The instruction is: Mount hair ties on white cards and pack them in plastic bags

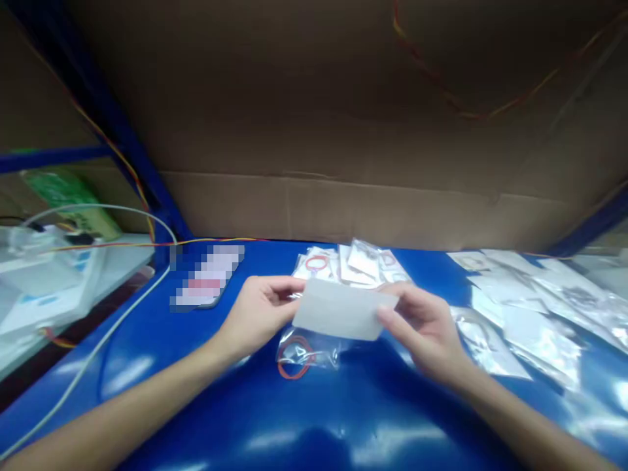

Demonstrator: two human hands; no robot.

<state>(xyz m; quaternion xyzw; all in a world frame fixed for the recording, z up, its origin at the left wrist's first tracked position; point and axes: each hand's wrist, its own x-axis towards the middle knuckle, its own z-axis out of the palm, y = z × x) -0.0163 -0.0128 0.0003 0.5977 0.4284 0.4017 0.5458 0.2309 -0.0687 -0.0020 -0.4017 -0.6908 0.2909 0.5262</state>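
In the middle of the head view, my right hand (426, 324) pinches the right end of a blank white card (343, 311), thumb on its near face. My left hand (262, 307) is closed at the card's left end, where shiny clear plastic shows by the fingertips. Below and partly behind the card hangs a small clear plastic bag (324, 353). Reddish-orange loops (294, 371) show at the bag's lower left; whether they lie inside it or under it is hard to tell. The card hides the upper part of the bag.
Behind my hands lies a pile of small clear bags (360, 258), some with red rings. More bags and white cards (534, 327) spread over the blue table's right side. A phone (209, 278) lies at left, near a pale cable (118, 320). Cardboard (314, 209) stands behind.
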